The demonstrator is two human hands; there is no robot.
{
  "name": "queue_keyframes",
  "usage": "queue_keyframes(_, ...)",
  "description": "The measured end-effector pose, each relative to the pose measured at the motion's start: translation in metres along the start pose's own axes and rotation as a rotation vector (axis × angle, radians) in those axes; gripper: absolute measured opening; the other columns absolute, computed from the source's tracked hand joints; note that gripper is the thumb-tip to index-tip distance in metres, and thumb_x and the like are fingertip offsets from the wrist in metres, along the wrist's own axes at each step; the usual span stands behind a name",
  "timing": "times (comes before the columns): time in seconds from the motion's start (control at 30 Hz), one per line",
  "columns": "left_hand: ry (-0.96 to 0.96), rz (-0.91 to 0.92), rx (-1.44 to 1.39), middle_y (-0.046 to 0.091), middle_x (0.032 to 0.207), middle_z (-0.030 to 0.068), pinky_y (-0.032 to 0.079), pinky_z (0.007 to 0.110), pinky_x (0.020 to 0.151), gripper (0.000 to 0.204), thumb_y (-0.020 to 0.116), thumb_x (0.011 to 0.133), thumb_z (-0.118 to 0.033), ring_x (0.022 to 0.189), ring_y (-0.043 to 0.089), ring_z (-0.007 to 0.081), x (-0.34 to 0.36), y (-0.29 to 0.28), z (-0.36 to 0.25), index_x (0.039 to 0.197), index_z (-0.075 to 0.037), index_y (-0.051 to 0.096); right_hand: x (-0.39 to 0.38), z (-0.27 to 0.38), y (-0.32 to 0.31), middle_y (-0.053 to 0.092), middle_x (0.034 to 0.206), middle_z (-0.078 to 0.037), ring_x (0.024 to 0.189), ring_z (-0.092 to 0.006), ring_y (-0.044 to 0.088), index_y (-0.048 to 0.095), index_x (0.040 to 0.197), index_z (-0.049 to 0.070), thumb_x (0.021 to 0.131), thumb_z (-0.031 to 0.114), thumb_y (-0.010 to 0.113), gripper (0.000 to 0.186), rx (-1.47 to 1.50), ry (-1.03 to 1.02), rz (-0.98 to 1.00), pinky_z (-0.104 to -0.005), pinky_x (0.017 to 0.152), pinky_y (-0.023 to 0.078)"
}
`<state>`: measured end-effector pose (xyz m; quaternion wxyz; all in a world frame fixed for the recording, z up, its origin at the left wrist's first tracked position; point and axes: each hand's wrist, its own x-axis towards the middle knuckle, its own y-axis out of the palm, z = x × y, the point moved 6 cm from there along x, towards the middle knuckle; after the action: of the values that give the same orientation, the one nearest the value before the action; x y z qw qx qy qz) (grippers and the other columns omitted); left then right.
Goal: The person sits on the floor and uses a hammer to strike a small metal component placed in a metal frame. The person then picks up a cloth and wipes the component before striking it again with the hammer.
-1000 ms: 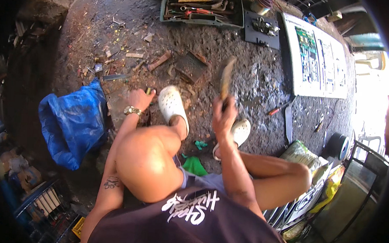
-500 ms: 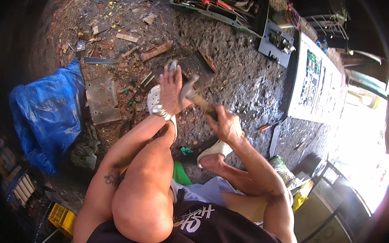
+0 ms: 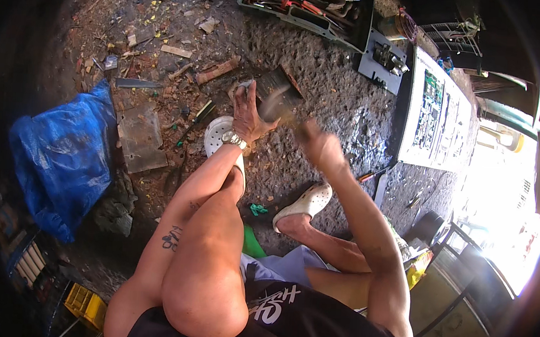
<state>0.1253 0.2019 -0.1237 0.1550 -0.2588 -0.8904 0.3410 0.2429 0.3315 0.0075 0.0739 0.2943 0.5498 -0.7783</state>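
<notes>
My right hand [image 3: 325, 151] is closed round the handle of a hammer [image 3: 275, 103], whose head is smeared by motion close to my left thumb. My left hand [image 3: 252, 121], with a metal-band watch on its wrist, has its fingers stretched out and its thumb apart. At its fingertips is a small greyish piece [image 3: 243, 85], mostly hidden; I cannot tell what it is. Just beyond the hammer head lies a dark flat plate [image 3: 281, 84] with a brownish edge. My left foot's white clog [image 3: 216, 136] is below the left hand.
Tool box [image 3: 300, 18] with hand tools stands at the top, beside a grey metal plate with a mechanism [image 3: 386, 59]. A white printed board [image 3: 438, 115] is at right, a blue plastic sheet [image 3: 65, 159] at left. Wood scraps [image 3: 219, 70] and a blade [image 3: 138, 84] litter the dirt ground.
My left hand has shifted slightly right, its thumb now spread out to the side. My right hand has moved up and right with the hammer, now blurred. The dark plate shows more.
</notes>
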Motion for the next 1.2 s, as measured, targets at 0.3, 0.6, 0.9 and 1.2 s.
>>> queue_keyframes(0.3,0.082,-0.096,0.004,0.037,0.147,0.0259,0.032,0.062,0.111,0.140,0.096,0.053,-0.044,0.136,0.036,0.0459,-0.003,-0.009,0.001,0.161,-0.008,0.013,0.015,-0.009,-0.020,0.071,0.086,-0.021,0.079,-0.0440,0.071,0.052,0.116,0.009,0.093,0.028,0.069,0.034,0.177,0.215,-0.167,-0.0552,0.070,0.056)
queue_keyframes(0.6,0.033,-0.063,0.054,0.037,0.149,0.0258,0.032,0.058,0.116,0.140,0.094,0.055,-0.049,0.135,0.039,0.0459,0.000,-0.005,0.006,0.161,-0.005,0.014,0.033,0.013,-0.020,0.069,0.080,-0.027,0.071,-0.0485,0.068,0.047,0.117,0.006,0.093,0.027,0.068,0.038,0.201,0.130,-0.242,-0.0575,0.061,0.054)
queue_keyframes(0.9,0.043,-0.038,-0.009,0.032,0.152,0.0250,0.028,0.056,0.115,0.136,0.093,0.057,-0.051,0.139,0.033,0.0430,0.008,-0.003,0.009,0.162,-0.006,0.018,0.026,-0.007,-0.003,0.071,0.081,-0.026,0.075,-0.0456,0.071,0.050,0.113,0.004,0.091,0.023,0.073,0.037,0.223,0.167,-0.224,-0.0542,0.062,0.057)
queue_keyframes(1.2,0.152,-0.158,-0.023,0.039,0.143,0.0232,0.029,0.061,0.113,0.139,0.094,0.056,-0.050,0.133,0.038,0.0437,0.013,-0.013,0.012,0.163,-0.010,0.015,-0.003,-0.016,0.015,0.070,0.074,-0.022,0.064,-0.0414,0.070,0.051,0.110,0.008,0.094,0.022,0.069,0.028,0.260,0.296,0.035,-0.0516,0.054,0.056)
